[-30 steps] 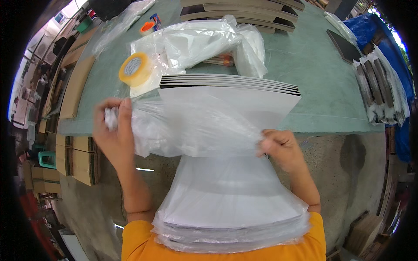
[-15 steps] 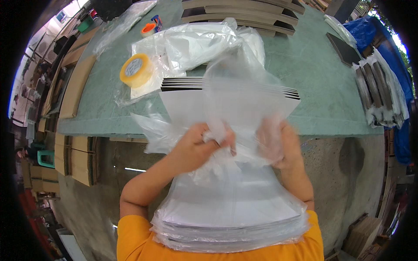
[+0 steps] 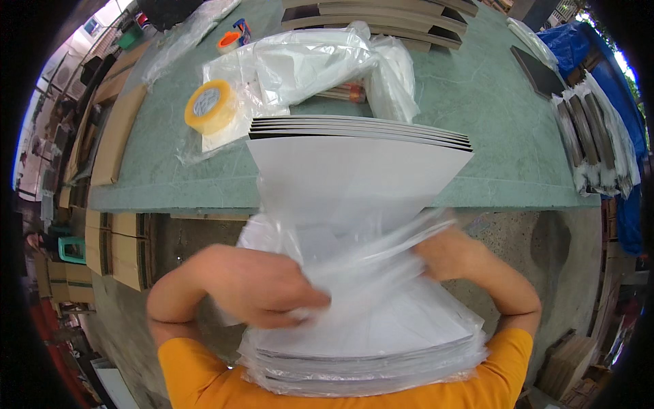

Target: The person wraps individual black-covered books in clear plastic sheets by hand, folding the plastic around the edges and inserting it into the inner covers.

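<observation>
A stack of several white boards (image 3: 354,170) with dark undersides rests on the table's near edge, its far ends fanned in steps. Clear plastic bag film (image 3: 368,255) is bunched across the boards' near part. My left hand (image 3: 272,290) is closed on the film at the left, fingers pinched and slightly blurred. On the other side my right hand (image 3: 443,252) is partly hidden behind the film and seems closed on its edge. Closest to my body lie several plastic-wrapped layers of white boards (image 3: 361,371), under the bunched film.
On the green table (image 3: 490,170) are a yellow tape roll (image 3: 208,108), an orange-cored tape dispenser (image 3: 230,42) and crumpled plastic bags (image 3: 313,65). Stacked grey boards (image 3: 375,20) stand at the back. Wrapped dark boards (image 3: 589,136) lie right; flattened cardboard (image 3: 122,136) lies left.
Both hands have come toward my body and spread apart, drawing the film down. The far part of the boards, partly covered before, is now bare.
</observation>
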